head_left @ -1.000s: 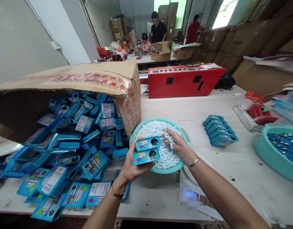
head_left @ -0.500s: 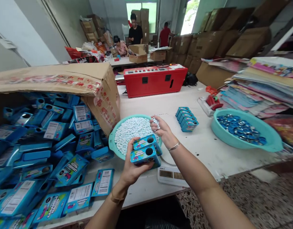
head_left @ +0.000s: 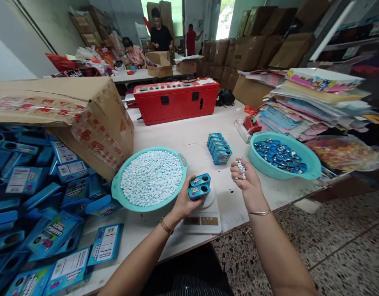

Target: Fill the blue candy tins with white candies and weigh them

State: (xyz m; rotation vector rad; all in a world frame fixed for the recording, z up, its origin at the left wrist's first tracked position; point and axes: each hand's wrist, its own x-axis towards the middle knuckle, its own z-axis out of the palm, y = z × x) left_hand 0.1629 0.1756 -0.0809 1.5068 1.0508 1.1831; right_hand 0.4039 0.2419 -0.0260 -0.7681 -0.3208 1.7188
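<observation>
Two blue tins (head_left: 199,191), side by side with round dark openings on top, are gripped in my left hand (head_left: 185,201). They are over or on the round plate of a white scale (head_left: 214,224); whether they touch it I cannot tell. My right hand (head_left: 246,174) is cupped around a handful of small white candies (head_left: 241,169), to the right of the tins. Left of my left hand stands a turquoise basin (head_left: 116,190) full of white candies (head_left: 152,176). A row of several blue tins (head_left: 219,149) stands upright beyond the scale.
At left, a cardboard box (head_left: 112,127) lies with many blue tins (head_left: 50,193) spilling out. Another turquoise basin (head_left: 315,169) at right holds blue-and-silver lids (head_left: 278,156). Behind are a red machine (head_left: 177,102), a tape dispenser (head_left: 251,125) and stacked plastic packaging (head_left: 313,102). People work at a far table.
Both hands have moved right, away from the candy basin. The left carries the two tins to the scale; the right carries the candies past it. The view has turned right.
</observation>
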